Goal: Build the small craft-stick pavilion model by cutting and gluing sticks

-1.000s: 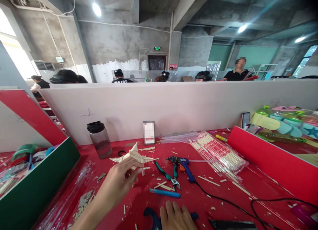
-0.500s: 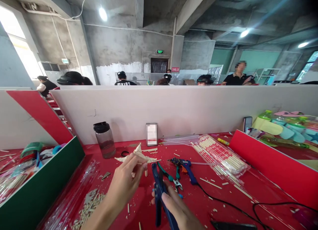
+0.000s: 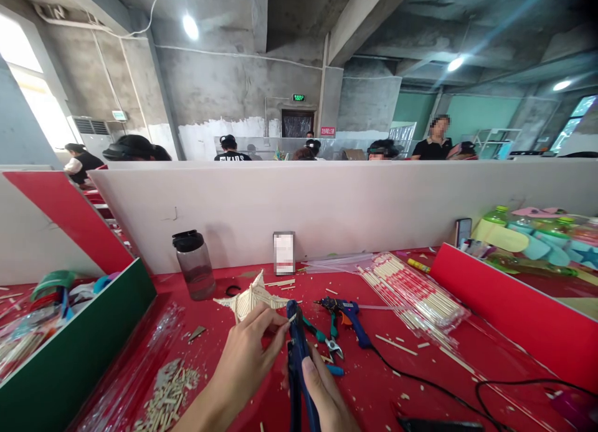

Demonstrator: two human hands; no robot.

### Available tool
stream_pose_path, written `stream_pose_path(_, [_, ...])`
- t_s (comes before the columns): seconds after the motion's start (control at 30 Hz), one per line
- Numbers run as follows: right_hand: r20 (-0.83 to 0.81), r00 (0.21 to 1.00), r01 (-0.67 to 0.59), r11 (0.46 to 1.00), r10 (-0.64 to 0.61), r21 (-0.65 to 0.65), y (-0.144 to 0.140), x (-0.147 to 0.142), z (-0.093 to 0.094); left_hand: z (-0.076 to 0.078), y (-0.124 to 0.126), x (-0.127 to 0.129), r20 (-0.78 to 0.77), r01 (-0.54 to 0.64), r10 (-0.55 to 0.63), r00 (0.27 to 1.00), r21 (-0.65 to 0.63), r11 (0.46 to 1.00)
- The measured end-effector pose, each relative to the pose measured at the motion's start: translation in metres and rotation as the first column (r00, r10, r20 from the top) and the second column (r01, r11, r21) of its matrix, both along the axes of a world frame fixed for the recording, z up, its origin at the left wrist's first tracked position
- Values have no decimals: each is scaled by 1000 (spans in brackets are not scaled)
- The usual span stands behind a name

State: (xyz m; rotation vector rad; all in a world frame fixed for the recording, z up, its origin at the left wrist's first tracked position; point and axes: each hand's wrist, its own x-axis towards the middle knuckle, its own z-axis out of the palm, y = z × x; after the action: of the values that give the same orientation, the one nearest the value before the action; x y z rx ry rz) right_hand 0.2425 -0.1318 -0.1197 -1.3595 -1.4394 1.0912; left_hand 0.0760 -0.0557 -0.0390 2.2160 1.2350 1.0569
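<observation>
My right hand (image 3: 329, 385) is wrapped round a blue hand cutter (image 3: 298, 348), its jaws pointing away from me. Between the closed thumb and fingertips of my left hand (image 3: 250, 351) is a thin wooden stick (image 3: 292, 319), whose end lies at the cutter's jaws. Just beyond the left hand stands a pale star-shaped piece built of sticks (image 3: 255, 295), its lower part hidden by the fingers. Green-handled pliers (image 3: 332, 345) lie right of the cutter, beside a blue hot glue gun (image 3: 350, 317).
A dark-lidded water bottle (image 3: 194, 267) stands at the back left. Cut stick pieces (image 3: 170, 391) are heaped front left. Bagged sticks (image 3: 420, 289) lie to the right, and a black cord (image 3: 420, 379) crosses the front right. Green (image 3: 84, 351) and red (image 3: 514, 320) boards flank the table.
My left hand has come nearer and slightly right, bringing the stick to the cutter's jaws. More of the star-shaped piece shows behind it. The cutter has shifted slightly left.
</observation>
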Motion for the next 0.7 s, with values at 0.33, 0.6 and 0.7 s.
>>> stream_pose_path(0.33, [-157,972,173,984,-177,-40,1,-15,-19,-5,4,2,156,10,18,988,-178,984])
stream_pose_path(0.6, [-134,967,219,976,-218,-5,4,-18,-27,-6,5,3,208,28,14,978,-197,980])
stream_pose_path(0.7, [-127,965,237,971,-231,35,1,-20,-27,-4,5,2,197,22,17,980,-195,981])
